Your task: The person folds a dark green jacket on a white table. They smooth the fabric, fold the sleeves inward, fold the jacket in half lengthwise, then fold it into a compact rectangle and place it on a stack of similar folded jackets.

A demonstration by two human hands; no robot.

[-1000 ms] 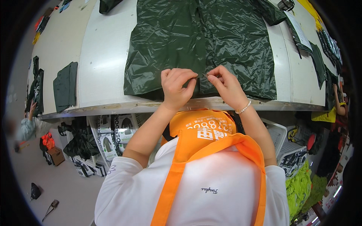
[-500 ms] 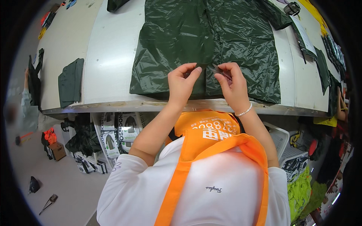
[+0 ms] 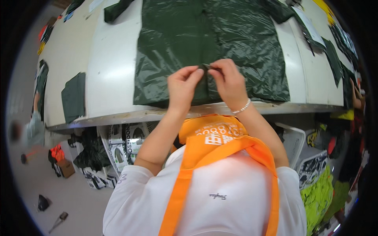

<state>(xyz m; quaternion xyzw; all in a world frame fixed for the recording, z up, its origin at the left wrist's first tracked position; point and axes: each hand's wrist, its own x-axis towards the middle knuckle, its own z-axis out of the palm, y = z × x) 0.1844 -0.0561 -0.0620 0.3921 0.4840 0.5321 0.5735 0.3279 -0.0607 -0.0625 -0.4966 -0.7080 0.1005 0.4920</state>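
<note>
Green jacket (image 3: pixel 220 47) front, pinched shut by left hand (image 3: pixel 184 84) and right hand (image 3: pixel 228 82), could slip off the white tabletop (image 3: pixel 110 59) if tugged.

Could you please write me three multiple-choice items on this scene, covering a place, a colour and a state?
1. Where does the large shiny plastic garment lie?
A. spread on the white table
B. on the floor
C. in a basket

2. What colour is the garment?
A. yellow
B. dark green
C. red

3. What are the left hand and right hand doing?
A. resting apart
B. hanging below the table
C. pinching the garment's middle seam together

Answers: 1 A, it lies flat on the tabletop; 2 B, dark green throughout; 3 C, the fingertips meet at the seam.
</note>
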